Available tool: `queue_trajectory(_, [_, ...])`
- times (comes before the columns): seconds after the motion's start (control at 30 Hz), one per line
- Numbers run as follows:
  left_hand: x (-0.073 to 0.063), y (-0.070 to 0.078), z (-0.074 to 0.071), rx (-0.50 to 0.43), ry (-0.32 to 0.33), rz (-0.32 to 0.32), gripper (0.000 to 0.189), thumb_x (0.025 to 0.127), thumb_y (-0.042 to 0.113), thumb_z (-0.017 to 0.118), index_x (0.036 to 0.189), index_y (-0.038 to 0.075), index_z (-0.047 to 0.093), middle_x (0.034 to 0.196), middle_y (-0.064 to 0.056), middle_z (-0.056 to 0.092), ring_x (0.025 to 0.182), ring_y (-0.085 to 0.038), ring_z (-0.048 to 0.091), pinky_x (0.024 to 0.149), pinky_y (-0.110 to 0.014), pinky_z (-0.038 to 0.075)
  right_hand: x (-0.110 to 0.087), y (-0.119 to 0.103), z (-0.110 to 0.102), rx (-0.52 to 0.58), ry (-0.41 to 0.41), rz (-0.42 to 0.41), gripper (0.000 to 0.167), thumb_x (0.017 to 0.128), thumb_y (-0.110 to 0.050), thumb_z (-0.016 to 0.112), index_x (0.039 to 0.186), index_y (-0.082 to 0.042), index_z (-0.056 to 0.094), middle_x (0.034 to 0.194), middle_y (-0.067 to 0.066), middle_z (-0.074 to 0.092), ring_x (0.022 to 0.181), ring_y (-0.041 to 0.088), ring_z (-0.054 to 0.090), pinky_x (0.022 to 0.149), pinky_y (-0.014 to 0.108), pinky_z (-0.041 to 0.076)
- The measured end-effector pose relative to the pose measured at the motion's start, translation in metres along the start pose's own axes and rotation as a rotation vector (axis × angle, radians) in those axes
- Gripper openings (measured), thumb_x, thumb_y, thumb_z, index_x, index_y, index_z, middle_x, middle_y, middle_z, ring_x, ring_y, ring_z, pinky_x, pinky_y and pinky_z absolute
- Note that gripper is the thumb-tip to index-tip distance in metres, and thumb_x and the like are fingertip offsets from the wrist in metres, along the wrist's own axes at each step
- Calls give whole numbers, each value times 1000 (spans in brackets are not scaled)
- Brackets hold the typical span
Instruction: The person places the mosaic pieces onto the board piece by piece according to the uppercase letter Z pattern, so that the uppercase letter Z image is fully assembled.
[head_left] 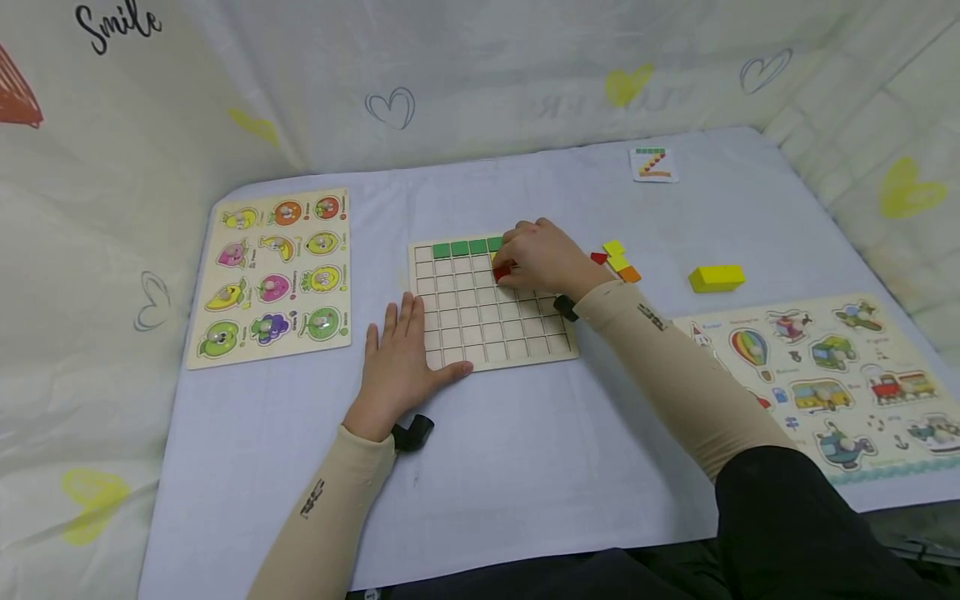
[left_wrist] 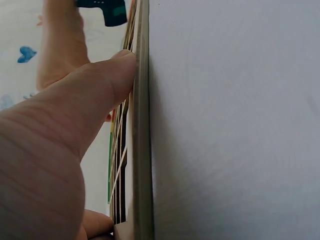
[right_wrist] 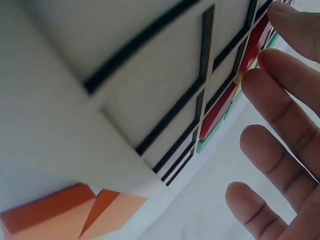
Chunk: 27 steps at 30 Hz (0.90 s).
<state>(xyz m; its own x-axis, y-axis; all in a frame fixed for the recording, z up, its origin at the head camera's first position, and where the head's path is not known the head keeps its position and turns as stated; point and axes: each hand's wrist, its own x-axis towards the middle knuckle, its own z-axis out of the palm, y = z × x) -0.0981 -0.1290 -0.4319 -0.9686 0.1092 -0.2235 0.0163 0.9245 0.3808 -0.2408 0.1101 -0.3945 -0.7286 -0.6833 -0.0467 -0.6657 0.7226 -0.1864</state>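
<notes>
I have the right hand (head_left: 542, 260) pinching a red tile (head_left: 501, 272) at the grid (head_left: 487, 321), just below the green row; whether that tile is fully seated I cannot tell. The left hand (head_left: 397, 367) is spread and relaxed, fingers beside the grid's left edge, thumb against its near edge.

To do this well, I would keep that left thumb steady so the grid cannot slide, square the red tile to its cell's lines, then press it flat with one fingertip. I'd lift straight up afterwards, since dragging sideways could nudge the neighbouring tiles.

Counting: four green tiles (head_left: 460, 248) show in the head view, perhaps more behind the knuckles. The right wrist view gives two red tiles at the grid, the one at the fingertips and another (right_wrist: 217, 112), with a bit of yellow between them. Loose on the table (head_left: 525, 475) I get two yellow tiles (head_left: 614, 247), one red piece (head_left: 598, 258) and at least one orange tile (head_left: 630, 274). There is one yellow block (head_left: 717, 279), one card (head_left: 653, 166), and twelve fruits on the fruit board (head_left: 343, 292).
</notes>
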Motion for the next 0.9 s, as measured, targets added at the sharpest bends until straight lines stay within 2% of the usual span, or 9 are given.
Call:
queue_trajectory(0.17, [0,1,0,5,0,1,129,82,75,71,167,5,6,177,-12,1,165,-37,0,129,-66,5,-3,7,-2,22,-4,38,21,91,-33,81,108,-21,81,110,2,75,107,26,59,96,48,46])
queue_trajectory(0.3, [-1,2,0,4,2,4,128,82,74,72,167,4,7,177,-12,1,165,-37,1,130,-66,5,-10,19,-8,55,-2,101,23,91,-34,81,110,-21,81,114,2,75,112,27,60,98,49,45])
queue_trajectory(0.53, [0,1,-1,3,-1,2,128,82,73,73,167,4,6,177,-12,0,165,-37,0,130,-66,4,-29,64,-13,100,-46,270,31,98,-30,72,123,-13,77,130,9,72,125,33,58,114,55,41])
queue_trajectory(0.7, [1,-1,0,3,1,-1,128,82,73,73,167,4,6,177,-12,1,165,-37,0,130,-65,4,-43,91,-14,136,-80,374,30,99,-26,70,125,-11,75,132,11,72,130,35,56,113,55,44])
queue_trajectory(0.9, [1,-1,1,-2,-1,-1,128,82,73,72,167,5,6,177,-12,0,165,-37,0,129,-66,3,-60,109,-19,138,-142,441,30,100,-23,65,126,-10,75,136,14,69,135,38,52,116,59,41])
